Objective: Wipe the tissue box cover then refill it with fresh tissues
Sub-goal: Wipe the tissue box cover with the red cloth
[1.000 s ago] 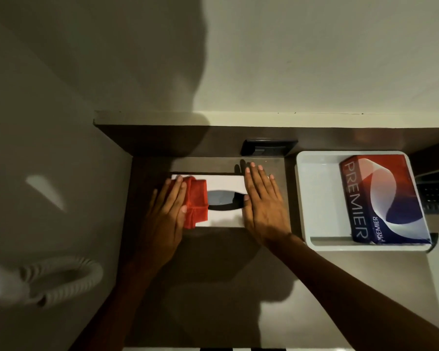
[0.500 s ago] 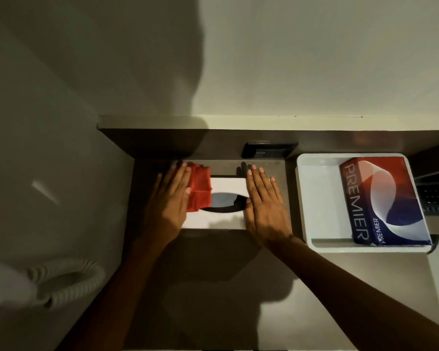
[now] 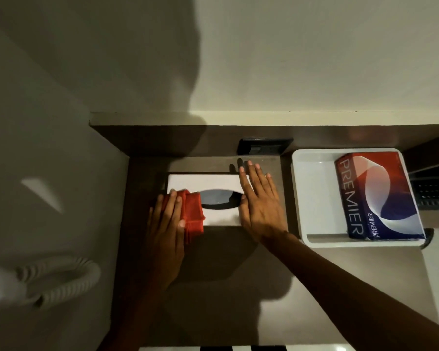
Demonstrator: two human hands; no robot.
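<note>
Vs half a sec ago: left hand (image 3: 166, 225) w/ the red cloth (image 3: 193, 215) has slid from the far-left corner of the cover (image 3: 205, 182) back toward the near-left edge; cloth now hangs partly over the cover's front edge. A sec ago it was mid-left, so the stroke went out & back. Right hand (image 3: 260, 203) hasn't moved, same spot on the cover's right end.

Grip: left hand flat, fingers extended, pressing the cloth down on the cover, not curled round it. Right hand flat too, palm down, fingers spread, holding nothing, bracing the cover's right end w/ fingertips reaching past its far edge.

Cover: white, rectangular, lies on the dark counter (image 3: 213, 287) near the back wall, dark oval slot in its top between the two hands. Can't tell if anything's inside the slot.

Containers: white tray (image 3: 312, 198) just right of the cover, apart from it. In its right half lies a tissue pack (image 3: 376, 196), red/blue/white, marked PREMIER; left half of tray bare.

Other: black socket (image 3: 264, 146) on the back panel behind the cover; coiled white cord (image 3: 61, 282) at far left, blurred.
</note>
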